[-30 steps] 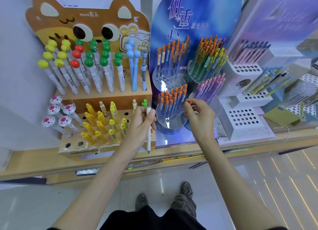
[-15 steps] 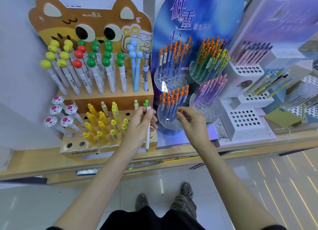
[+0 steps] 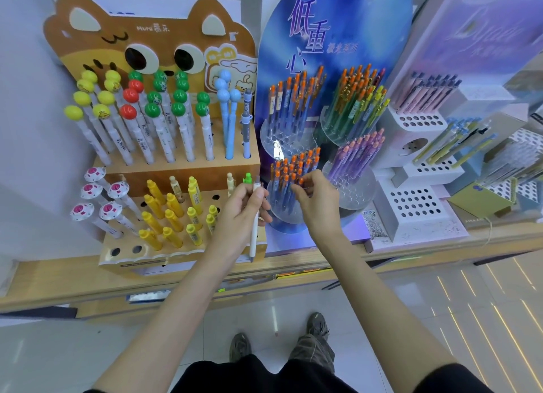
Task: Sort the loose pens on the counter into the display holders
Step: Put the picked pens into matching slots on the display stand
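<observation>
Change: right hand (image 3: 318, 207) has shifted left, from beside the purple pens (image 3: 357, 157) to the orange-topped pens (image 3: 291, 169).
Left hand (image 3: 241, 213): curled round a white pen (image 3: 254, 231), held upright, tip down, before the wooden stand (image 3: 176, 172).
Right hand: fingertips (image 3: 296, 188) bunched among the orange-topped pens in the clear round holder (image 3: 279, 212); whether they pinch one cannot be told.

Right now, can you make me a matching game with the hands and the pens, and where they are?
1 left hand
2 right hand
3 purple pens
4 chunky yellow pens

A lower tier of the wooden holder
B grips a white pen
C clear holder, right of the orange-capped pens
D fingers at the orange-capped pens

Pairs: 1-B, 2-D, 3-C, 4-A.
</observation>
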Motion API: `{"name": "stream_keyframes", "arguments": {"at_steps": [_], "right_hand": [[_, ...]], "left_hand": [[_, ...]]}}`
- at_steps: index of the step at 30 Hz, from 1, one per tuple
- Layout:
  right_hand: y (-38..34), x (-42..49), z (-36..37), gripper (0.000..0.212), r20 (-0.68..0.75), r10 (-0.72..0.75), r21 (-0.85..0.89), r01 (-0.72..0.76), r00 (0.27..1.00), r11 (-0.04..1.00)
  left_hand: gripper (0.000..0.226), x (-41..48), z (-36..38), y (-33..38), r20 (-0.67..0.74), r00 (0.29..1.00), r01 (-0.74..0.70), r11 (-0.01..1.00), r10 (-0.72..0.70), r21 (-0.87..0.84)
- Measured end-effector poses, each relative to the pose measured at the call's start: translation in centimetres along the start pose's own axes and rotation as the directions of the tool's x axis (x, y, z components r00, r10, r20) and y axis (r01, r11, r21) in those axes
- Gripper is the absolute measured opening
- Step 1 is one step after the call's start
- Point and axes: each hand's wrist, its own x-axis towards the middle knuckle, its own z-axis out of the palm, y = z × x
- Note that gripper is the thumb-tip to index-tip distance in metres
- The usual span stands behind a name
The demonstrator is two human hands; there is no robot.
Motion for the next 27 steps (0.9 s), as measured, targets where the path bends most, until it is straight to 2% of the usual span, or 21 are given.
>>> {"name": "stream_keyframes", "arguments": {"at_steps": [4,7,9,12,16,18,21,24,27], "right_hand": [[-0.1,0.2,-0.1,0.013,0.039,0.053,0.034,-0.054,0.998,0.998],[0.0,-0.3,-0.5,0.014,0.069,0.104,0.144,-0.113,0.992,0.983],[0.1,-0.6,-0.8,0.011,0.06,0.088,0.181,-0.097,0.994,0.979],[0.0,-0.6,-1.2,0.008,0.072,0.067,0.161,-0.078,0.995,0.984],[-0.6,-0.3,-2.9,0.017,0.156,0.077,0.072,-0.089,0.985,0.993],[-1.1,-0.6,-4.9,0.017,0.134,0.08,0.179,-0.104,0.988,0.978],[-1.5,-1.4,-8.5,0.006,0.187,0.109,0.455,-0.184,0.976,0.871],[-0.3,-1.7,-11.2,0.005,0.299,0.131,0.462,-0.264,0.945,0.847],[2.2,-1.4,-14.3,0.005,0.26,0.223,0.521,-0.331,0.94,0.787]], "left_hand": [[0.017,0.1,0.0,0.0,0.004,1.0,0.002,1.0,-0.002,-0.026],[0.016,0.3,0.1,0.1,0.001,1.0,-0.002,1.0,0.002,-0.03],[0.015,0.4,0.1,0.0,0.012,1.0,-0.008,1.0,0.008,-0.018],[0.013,0.5,0.5,-0.1,0.025,1.0,-0.013,1.0,0.013,0.022],[0.006,0.6,1.9,-0.1,0.039,0.999,0.013,1.0,-0.014,0.021],[0.008,0.7,3.1,0.0,0.086,0.996,0.033,0.999,-0.035,0.018],[0.015,1.5,5.6,0.2,0.161,0.984,0.07,0.997,-0.076,0.042],[0.025,2.3,9.0,0.2,0.242,0.965,0.095,0.994,-0.105,0.053],[0.03,2.6,13.1,0.3,0.311,0.942,0.105,0.992,-0.122,0.07]]}}
